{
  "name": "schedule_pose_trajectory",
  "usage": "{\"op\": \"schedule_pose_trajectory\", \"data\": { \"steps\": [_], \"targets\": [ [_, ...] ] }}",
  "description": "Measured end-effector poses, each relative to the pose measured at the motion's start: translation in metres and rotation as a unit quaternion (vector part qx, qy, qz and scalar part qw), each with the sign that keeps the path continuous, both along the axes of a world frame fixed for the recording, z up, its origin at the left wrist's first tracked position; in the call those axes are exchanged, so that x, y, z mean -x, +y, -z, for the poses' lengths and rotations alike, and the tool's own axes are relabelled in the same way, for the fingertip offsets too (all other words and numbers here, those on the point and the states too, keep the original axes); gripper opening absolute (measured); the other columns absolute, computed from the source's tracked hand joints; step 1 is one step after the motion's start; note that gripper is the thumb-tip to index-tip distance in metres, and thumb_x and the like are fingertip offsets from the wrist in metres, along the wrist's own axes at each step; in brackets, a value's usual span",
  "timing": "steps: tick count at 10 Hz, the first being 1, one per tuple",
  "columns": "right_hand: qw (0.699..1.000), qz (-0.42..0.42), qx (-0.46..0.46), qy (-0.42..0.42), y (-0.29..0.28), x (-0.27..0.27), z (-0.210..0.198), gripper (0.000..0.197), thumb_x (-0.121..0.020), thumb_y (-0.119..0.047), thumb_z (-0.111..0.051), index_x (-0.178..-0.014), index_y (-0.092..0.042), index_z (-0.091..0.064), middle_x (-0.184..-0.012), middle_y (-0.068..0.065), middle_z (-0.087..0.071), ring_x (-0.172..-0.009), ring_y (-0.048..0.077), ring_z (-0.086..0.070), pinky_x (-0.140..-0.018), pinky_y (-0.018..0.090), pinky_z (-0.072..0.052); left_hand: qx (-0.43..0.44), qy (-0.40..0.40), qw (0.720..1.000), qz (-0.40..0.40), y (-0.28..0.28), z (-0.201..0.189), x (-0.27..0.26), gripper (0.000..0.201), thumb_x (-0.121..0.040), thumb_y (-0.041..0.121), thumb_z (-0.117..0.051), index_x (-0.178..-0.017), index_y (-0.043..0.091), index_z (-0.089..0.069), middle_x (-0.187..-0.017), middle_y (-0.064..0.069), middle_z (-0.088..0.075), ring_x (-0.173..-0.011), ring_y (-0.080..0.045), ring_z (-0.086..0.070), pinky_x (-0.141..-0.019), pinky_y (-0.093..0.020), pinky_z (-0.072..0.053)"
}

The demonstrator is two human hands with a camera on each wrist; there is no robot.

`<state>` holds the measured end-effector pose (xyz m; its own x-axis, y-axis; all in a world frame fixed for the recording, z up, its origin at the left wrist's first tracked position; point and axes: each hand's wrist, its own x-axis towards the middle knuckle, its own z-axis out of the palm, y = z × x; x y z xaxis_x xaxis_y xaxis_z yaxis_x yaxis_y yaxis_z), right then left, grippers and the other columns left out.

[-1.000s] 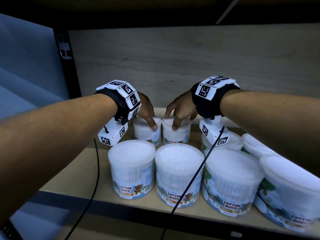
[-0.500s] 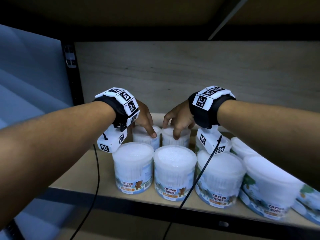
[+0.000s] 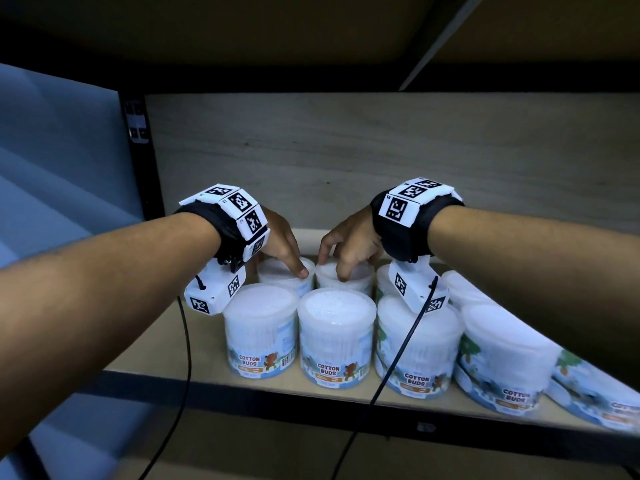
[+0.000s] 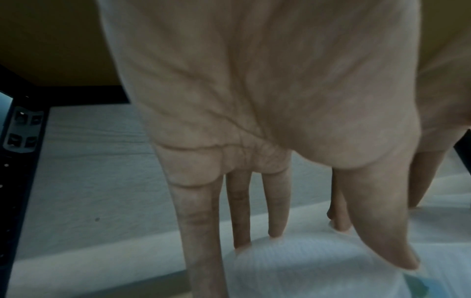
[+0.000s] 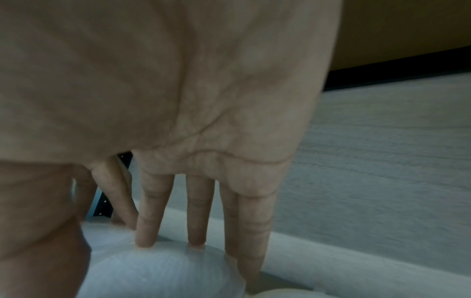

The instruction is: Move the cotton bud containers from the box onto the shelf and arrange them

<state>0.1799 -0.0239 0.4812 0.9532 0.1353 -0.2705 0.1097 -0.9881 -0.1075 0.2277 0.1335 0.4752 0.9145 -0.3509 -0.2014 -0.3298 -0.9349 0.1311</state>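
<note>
Over the last second my view has drawn back and risen, so more of the front row shows, while my left hand [image 3: 282, 242] and right hand [image 3: 349, 242] have kept their places, each with fingers spread down around the lid of a back-row cotton bud container [image 3: 284, 273] [image 3: 343, 275] on the shelf [image 3: 152, 344]; I judge both are set and only need nudging into line. The front row of containers [image 3: 334, 337] stands close before them, and my wrist cables [image 3: 398, 358] drape across those tubs, so pulling back could drag one.
</note>
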Motion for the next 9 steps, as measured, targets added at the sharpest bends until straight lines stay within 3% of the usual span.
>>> {"op": "schedule_pose_trajectory", "data": {
  "steps": [1,3,4,5,7,8,9],
  "targets": [
    [1.0,0.0,-0.01,0.001,0.0,0.005,-0.001,0.05,-0.085,-0.015,-0.067,-0.132,-0.032,-0.056,-0.121,0.001,-0.054,-0.109,0.023,-0.059,-0.095,0.039,-0.056,-0.004,-0.01,1.0,-0.001,0.0,-0.001,0.003,0.058,-0.076,0.057,-0.075,-0.125,0.028,-0.066,-0.119,0.0,-0.065,-0.104,-0.018,-0.065,-0.061,-0.019,-0.052],
    [0.999,0.002,-0.042,0.014,0.0,0.008,0.001,0.049,-0.086,-0.009,-0.066,-0.131,-0.027,-0.057,-0.112,0.003,-0.057,-0.099,0.023,-0.059,-0.091,0.04,-0.055,0.016,0.001,1.0,-0.001,0.003,-0.001,0.008,0.055,-0.081,0.047,-0.074,-0.129,0.023,-0.064,-0.101,0.005,-0.063,-0.077,-0.004,-0.06,-0.061,-0.019,-0.048],
    [0.999,0.001,-0.04,0.018,0.001,0.009,0.001,0.05,-0.085,-0.01,-0.067,-0.131,-0.028,-0.058,-0.116,0.005,-0.059,-0.102,0.023,-0.061,-0.091,0.04,-0.055,0.016,0.009,1.0,-0.002,0.003,-0.002,0.009,0.055,-0.081,0.044,-0.075,-0.13,0.022,-0.063,-0.105,0.004,-0.064,-0.077,-0.004,-0.06,-0.065,-0.018,-0.051],
    [0.999,0.003,-0.036,0.021,0.001,0.011,-0.001,0.051,-0.084,-0.012,-0.069,-0.131,-0.029,-0.058,-0.125,0.006,-0.06,-0.114,0.026,-0.062,-0.095,0.041,-0.055,0.019,0.017,1.0,-0.007,0.005,-0.003,0.01,0.054,-0.079,0.044,-0.076,-0.128,0.023,-0.065,-0.104,0.005,-0.063,-0.08,-0.005,-0.06,-0.07,-0.021,-0.052],
    [0.998,0.009,-0.039,0.038,0.002,0.012,-0.001,0.053,-0.083,-0.011,-0.07,-0.132,-0.028,-0.057,-0.13,0.007,-0.058,-0.118,0.027,-0.06,-0.098,0.045,-0.053,0.027,0.033,0.999,-0.01,0.009,-0.003,0.013,0.05,-0.08,0.04,-0.077,-0.126,0.024,-0.066,-0.111,0.003,-0.066,-0.101,-0.019,-0.065,-0.082,-0.028,-0.056],
    [0.998,0.003,-0.042,0.044,0.001,0.009,0.001,0.052,-0.085,-0.011,-0.069,-0.133,-0.027,-0.056,-0.128,0.006,-0.059,-0.118,0.027,-0.06,-0.098,0.045,-0.053,0.048,0.046,0.998,-0.019,0.011,0.0,0.009,0.049,-0.08,0.036,-0.078,-0.125,0.024,-0.066,-0.101,0.006,-0.065,-0.1,-0.021,-0.066,-0.085,-0.035,-0.058],
    [0.996,-0.005,-0.078,0.044,-0.002,0.008,0.0,0.049,-0.087,-0.008,-0.066,-0.132,-0.025,-0.056,-0.115,0.003,-0.062,-0.112,0.026,-0.063,-0.096,0.043,-0.054,0.077,0.061,0.995,-0.025,0.014,0.001,0.012,0.048,-0.079,0.037,-0.078,-0.124,0.026,-0.067,-0.102,0.005,-0.066,-0.101,-0.023,-0.066,-0.086,-0.04,-0.059]
  ]
}}
